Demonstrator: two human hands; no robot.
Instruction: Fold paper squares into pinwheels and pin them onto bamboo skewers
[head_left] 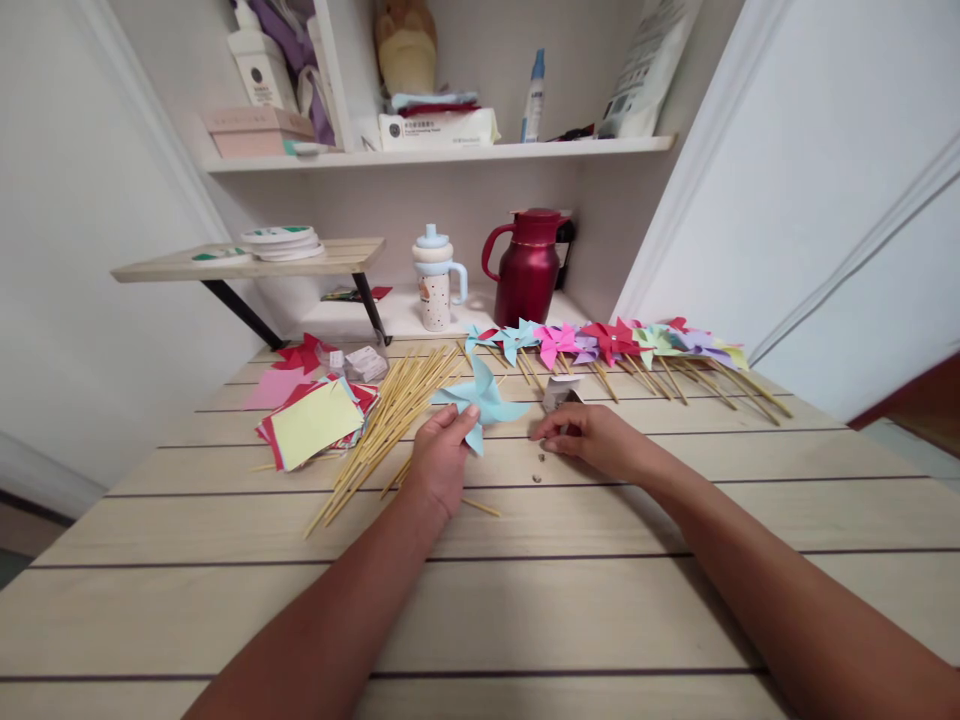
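My left hand (442,450) pinches a light blue paper pinwheel (486,400) between thumb and fingers, its blades spread above the table. My right hand (581,432) is low over the table to the right, fingers curled and tips close together; anything between them is too small to make out. Just below its fingertips lie a few tiny metallic bits (537,478). Behind that hand stands a small open box (561,390), partly hidden. A loose bundle of thin wooden sticks (390,420) lies left of the pinwheel, some passing under my left hand.
Finished pinwheels on sticks (616,340) line the back right. Stacked coloured paper squares (315,425) and small clear packs (364,363) lie at left. A tumbler (435,285) and red jug (529,270) stand behind. A small raised shelf (345,256) holds rolls of tape (281,243).
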